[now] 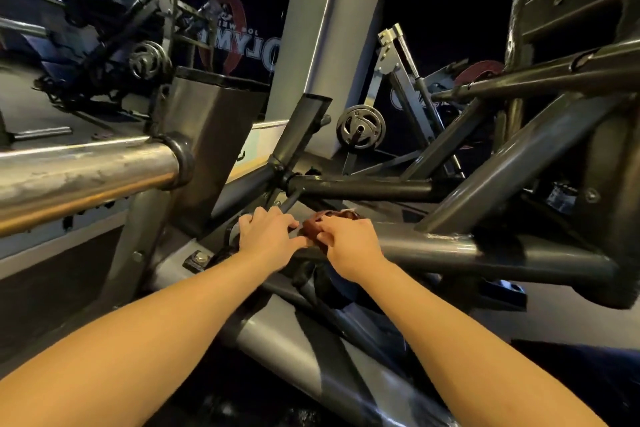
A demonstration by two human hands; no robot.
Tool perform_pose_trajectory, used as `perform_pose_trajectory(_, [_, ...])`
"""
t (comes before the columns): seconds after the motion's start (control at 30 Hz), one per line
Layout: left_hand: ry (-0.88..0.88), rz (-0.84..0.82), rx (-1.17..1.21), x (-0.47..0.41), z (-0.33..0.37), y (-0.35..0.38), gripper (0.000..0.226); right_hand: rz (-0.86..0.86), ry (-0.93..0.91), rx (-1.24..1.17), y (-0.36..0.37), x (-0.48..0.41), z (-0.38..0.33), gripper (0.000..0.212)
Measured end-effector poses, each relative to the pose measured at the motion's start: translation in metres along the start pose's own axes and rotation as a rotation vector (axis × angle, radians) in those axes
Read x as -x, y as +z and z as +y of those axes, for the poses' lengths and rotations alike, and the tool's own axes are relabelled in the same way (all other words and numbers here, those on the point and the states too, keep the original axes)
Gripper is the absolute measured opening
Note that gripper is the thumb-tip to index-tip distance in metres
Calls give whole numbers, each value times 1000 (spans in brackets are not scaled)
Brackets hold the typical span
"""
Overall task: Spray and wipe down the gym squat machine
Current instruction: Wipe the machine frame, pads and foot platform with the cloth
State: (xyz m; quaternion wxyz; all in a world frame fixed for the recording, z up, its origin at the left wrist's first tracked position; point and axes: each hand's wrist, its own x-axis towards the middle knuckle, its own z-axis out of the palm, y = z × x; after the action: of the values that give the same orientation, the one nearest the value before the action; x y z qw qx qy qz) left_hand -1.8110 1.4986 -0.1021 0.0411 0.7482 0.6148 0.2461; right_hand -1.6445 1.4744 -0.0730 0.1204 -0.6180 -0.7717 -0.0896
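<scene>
While on frame (433, 246), cloth (337, 215) under fingers (329, 226).

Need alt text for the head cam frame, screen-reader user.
A person's right hand grips a reddish-brown cloth against a grey steel tube of the squat machine, while the left hand rests beside it. Both bare forearms reach in from below; a chrome bar and weight plate sit behind in dim light.

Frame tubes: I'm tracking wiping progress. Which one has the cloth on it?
The horizontal grey tube where the right hand grips the cloth, not the chrome bar.
</scene>
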Motion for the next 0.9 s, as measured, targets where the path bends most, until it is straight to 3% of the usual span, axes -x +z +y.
perform_pose_trajectory(0.17, [-2, -46, -51, 9, 8, -16, 60, 128, 101, -75, -9, 35, 13, 26])
perform_pose_trajectory(0.27, [-28, 18, 449, 42, 18, -19, 48, 234, 95, -204, -26, 58, 7, 28])
perform_pose_trajectory(0.37, [-31, -149, 970, 70, 25, -13, 34, 253, 4, -440, -39, 73, -10, 31])
perform_pose_trajectory(0.47, [-88, -214, 1211, 87, 23, -8, 43, 154, -38, -662, -35, 83, -18, 36])
perform_pose_trajectory(0.53, [-99, -157, 1182, 92, 19, -7, 46, 107, -87, -731, -29, 87, -19, 40])
perform_pose_trajectory(0.6, [-107, -62, 1134, 93, 15, -8, 32, 98, -116, -761, -28, 87, -16, 45])
perform_pose_trajectory(0.7, [-109, 41, 1089, 87, 16, -15, 12, 102, -81, -818, -29, 83, -12, 46])
perform_pose_trajectory(0.77, [-107, 79, 1055, 76, 21, -27, 11, 134, -33, -789, -31, 80, -8, 44])
perform_pose_trajectory(0.8, [-110, 116, 1030, 67, 21, -33, 13, 178, 23, -685, -29, 77, -3, 43])
perform_pose_trajectory(0.9, [-64, 307, 771, 29, 9, -47, 14, 252, 203, -19, -22, 69, 16, 51])
